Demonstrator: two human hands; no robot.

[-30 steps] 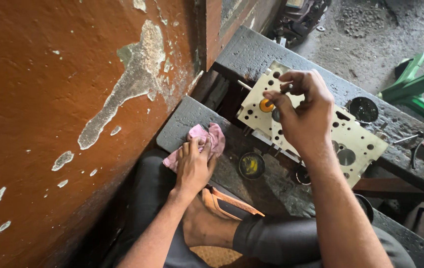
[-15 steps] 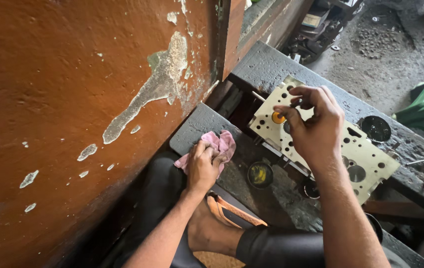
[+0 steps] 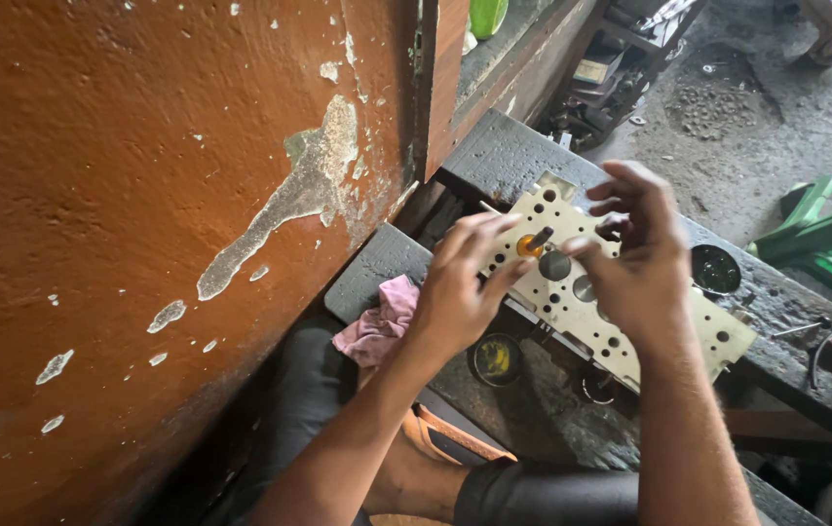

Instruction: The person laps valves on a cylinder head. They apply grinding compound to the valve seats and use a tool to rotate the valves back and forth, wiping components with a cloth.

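Note:
A cream metal plate full of round holes lies across a dark bench. A small orange-tipped part stands in one of its holes near the left end. My left hand reaches over the plate's left edge, fingers spread, fingertips beside the orange part, holding nothing. My right hand hovers over the plate's middle with fingers loosely curled and apart; its fingertip is close to the orange part. Whether it touches is unclear.
A pink rag lies on a grey block by the peeling orange wall. A small round tin sits below the plate. A dark round cup stands beyond it. Green metal frame at right.
My left hand has left the pink rag and moved up to the plate beside the orange part. My right hand has opened and lifted off that part. The view shifted.

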